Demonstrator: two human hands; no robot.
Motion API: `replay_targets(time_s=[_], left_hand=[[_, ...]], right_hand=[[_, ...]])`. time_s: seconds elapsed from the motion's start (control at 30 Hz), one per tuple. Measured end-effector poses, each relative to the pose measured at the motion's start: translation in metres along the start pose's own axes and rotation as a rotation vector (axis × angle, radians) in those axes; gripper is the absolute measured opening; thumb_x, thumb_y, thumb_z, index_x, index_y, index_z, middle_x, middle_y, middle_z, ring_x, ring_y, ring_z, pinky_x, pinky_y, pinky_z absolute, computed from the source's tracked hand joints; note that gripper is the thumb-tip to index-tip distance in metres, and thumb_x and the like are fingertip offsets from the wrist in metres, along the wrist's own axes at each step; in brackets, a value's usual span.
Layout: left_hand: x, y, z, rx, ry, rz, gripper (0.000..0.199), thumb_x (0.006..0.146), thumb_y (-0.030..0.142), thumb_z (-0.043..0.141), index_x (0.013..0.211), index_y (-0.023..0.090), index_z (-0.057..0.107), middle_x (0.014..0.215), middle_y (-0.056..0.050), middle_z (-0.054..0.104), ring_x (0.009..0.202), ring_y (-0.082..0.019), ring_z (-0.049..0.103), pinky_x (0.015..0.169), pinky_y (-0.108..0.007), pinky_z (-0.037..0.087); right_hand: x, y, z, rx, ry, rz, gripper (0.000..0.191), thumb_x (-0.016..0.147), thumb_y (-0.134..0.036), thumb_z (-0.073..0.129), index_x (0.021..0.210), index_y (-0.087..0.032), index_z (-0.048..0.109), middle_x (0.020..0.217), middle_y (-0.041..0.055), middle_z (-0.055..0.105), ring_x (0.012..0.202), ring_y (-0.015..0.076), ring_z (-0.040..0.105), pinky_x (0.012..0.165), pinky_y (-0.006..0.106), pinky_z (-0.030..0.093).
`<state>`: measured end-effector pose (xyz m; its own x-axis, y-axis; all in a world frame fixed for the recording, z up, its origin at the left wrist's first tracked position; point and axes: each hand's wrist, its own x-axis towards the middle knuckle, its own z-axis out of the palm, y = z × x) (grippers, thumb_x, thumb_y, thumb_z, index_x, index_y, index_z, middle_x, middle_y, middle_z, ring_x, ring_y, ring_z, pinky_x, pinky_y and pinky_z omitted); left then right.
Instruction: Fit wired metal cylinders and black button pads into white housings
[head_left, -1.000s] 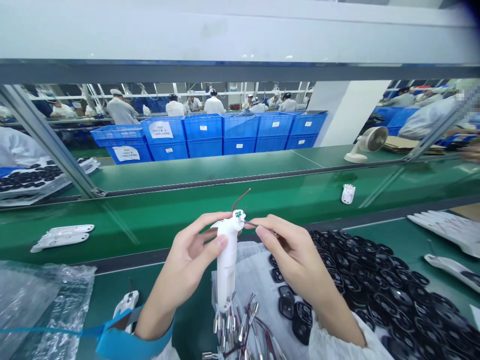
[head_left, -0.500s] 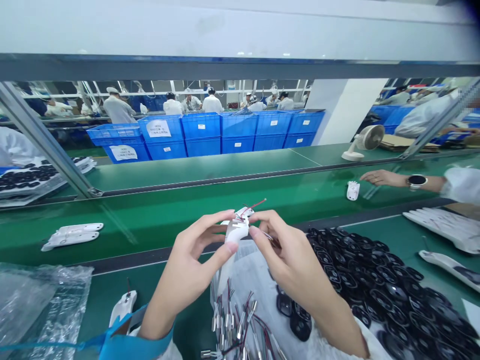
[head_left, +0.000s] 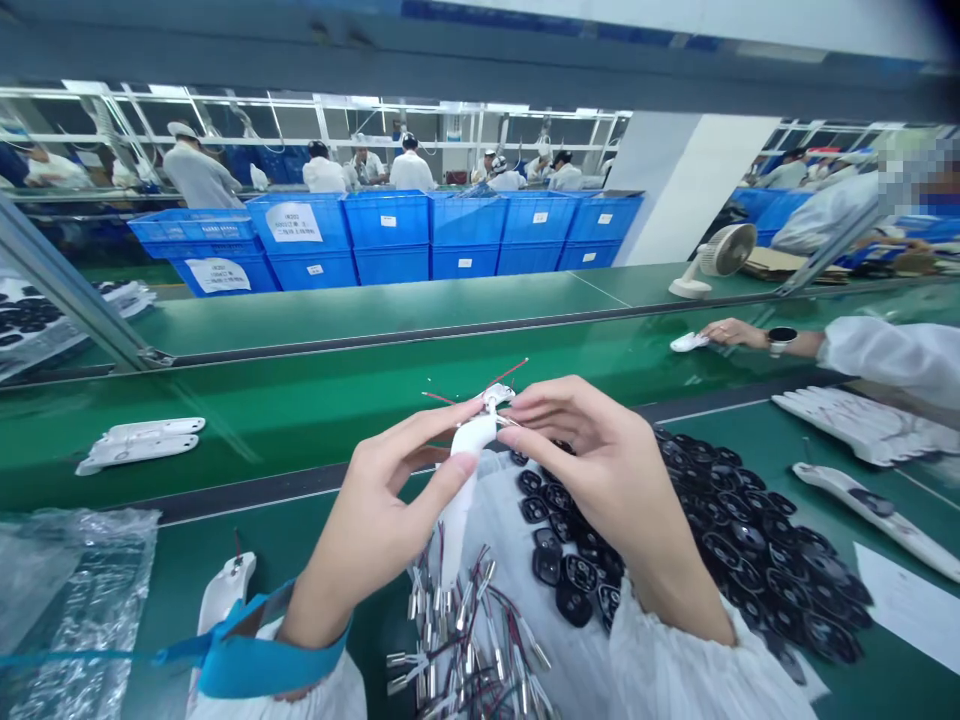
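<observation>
Presumably light, best gripped mid-body, the curved white plastic casing (head_left: 459,506) is pinched by the left hand (head_left: 384,505); the right hand (head_left: 604,450) is half curled, its hold unclear.

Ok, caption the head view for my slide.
The left hand holds a white housing above wired metal cylinders, the right hand at its upper end near red wires; black parts lie alongside.

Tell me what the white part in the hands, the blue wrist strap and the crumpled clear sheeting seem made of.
White part: probably moulded plastic, satin, with smooth curves. Blue wrist strap: matte, flexibly curved, perhaps fabric or soft plastic. Clear sheeting: likely thin glossy plastic film; its creases glint.
</observation>
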<state>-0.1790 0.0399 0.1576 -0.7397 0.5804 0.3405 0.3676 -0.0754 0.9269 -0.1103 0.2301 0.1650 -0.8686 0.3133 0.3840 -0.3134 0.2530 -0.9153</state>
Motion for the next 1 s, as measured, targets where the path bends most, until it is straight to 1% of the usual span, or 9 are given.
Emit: replay_targets(time_s=[0.1,0.23,0.37,0.47,0.53,0.63,0.8,0.9,1.0], left_hand=[[0.002,-0.003,0.0,-0.025,-0.031,-0.047,0.031,0.1,0.035,0.068,0.131,0.032,0.072,0.141,-0.003,0.066,0.127,-0.026,0.064,0.101,-0.034,0.06],[0.005,-0.01,-0.004,-0.122,-0.106,-0.111,0.034,0.098,0.035,0.071,0.132,0.036,0.07,0.14,-0.001,0.066,0.127,-0.024,0.064,0.102,-0.031,0.06],[0.008,-0.015,-0.006,-0.181,-0.125,-0.133,0.034,0.094,0.034,0.077,0.128,0.035,0.072,0.134,-0.001,0.07,0.12,-0.021,0.068,0.1,-0.029,0.061],[0.009,-0.014,-0.006,-0.14,-0.086,-0.147,0.03,0.093,0.033,0.077,0.123,0.033,0.075,0.133,-0.001,0.071,0.117,-0.021,0.069,0.096,-0.028,0.062],[0.009,-0.013,-0.007,-0.103,-0.057,-0.144,0.03,0.093,0.032,0.077,0.123,0.032,0.075,0.131,-0.001,0.071,0.117,-0.021,0.069,0.096,-0.029,0.062],[0.008,-0.013,-0.011,-0.08,-0.015,-0.14,0.03,0.092,0.032,0.077,0.122,0.033,0.075,0.13,-0.001,0.072,0.118,-0.022,0.068,0.095,-0.029,0.063],[0.007,-0.013,-0.017,-0.048,0.012,-0.131,0.031,0.091,0.033,0.079,0.121,0.037,0.076,0.129,0.002,0.073,0.117,-0.02,0.068,0.094,-0.027,0.063],[0.007,-0.013,-0.018,-0.033,0.024,-0.123,0.031,0.091,0.032,0.079,0.121,0.036,0.076,0.13,0.001,0.073,0.119,-0.021,0.068,0.097,-0.029,0.063],[0.007,-0.013,-0.019,-0.028,0.036,-0.127,0.03,0.091,0.032,0.078,0.121,0.035,0.076,0.129,0.0,0.073,0.119,-0.022,0.068,0.096,-0.03,0.064]], right_hand=[[0.001,0.002,-0.001,0.017,0.006,-0.037,0.01,0.082,-0.027,0.085,0.087,-0.025,0.077,0.087,0.0025,0.074,0.084,0.0195,0.072,0.078,0.032,0.063],[0.005,0.011,0.003,0.126,-0.022,-0.028,0.009,0.078,-0.027,0.088,0.077,-0.025,0.079,0.085,0.0024,0.07,0.078,0.0176,0.07,0.068,0.029,0.062],[0.013,0.024,0.004,0.217,-0.043,0.07,0.023,0.076,-0.036,0.088,0.094,-0.025,0.077,0.076,-0.0018,0.068,0.064,0.0146,0.066,0.065,0.029,0.059],[0.021,0.047,-0.009,-0.094,-0.103,0.173,0.028,0.093,-0.048,0.068,0.107,-0.024,0.072,0.086,0.0007,0.071,0.071,0.0156,0.067,0.072,0.03,0.057],[0.024,0.071,-0.021,-0.457,-0.144,0.323,0.023,0.096,-0.042,0.062,0.105,-0.023,0.072,0.091,0.0025,0.072,0.074,0.0163,0.067,0.076,0.031,0.055],[0.024,0.112,-0.032,-0.713,-0.115,0.457,0.015,0.075,-0.016,0.079,0.089,-0.02,0.073,0.088,0.0043,0.071,0.073,0.0182,0.063,0.074,0.032,0.05],[0.017,0.151,-0.025,-0.765,-0.111,0.467,0.022,0.068,-0.009,0.08,0.085,-0.022,0.076,0.086,0.0029,0.068,0.08,0.0193,0.063,0.07,0.027,0.045],[0.017,0.15,-0.021,-0.706,-0.106,0.45,0.021,0.067,-0.004,0.076,0.079,-0.021,0.075,0.079,0.0018,0.063,0.08,0.0194,0.063,0.071,0.027,0.047],[0.019,0.135,-0.016,-0.566,-0.117,0.433,0.016,0.072,-0.007,0.073,0.081,-0.02,0.074,0.078,0.0008,0.06,0.073,0.0175,0.064,0.068,0.028,0.053]])
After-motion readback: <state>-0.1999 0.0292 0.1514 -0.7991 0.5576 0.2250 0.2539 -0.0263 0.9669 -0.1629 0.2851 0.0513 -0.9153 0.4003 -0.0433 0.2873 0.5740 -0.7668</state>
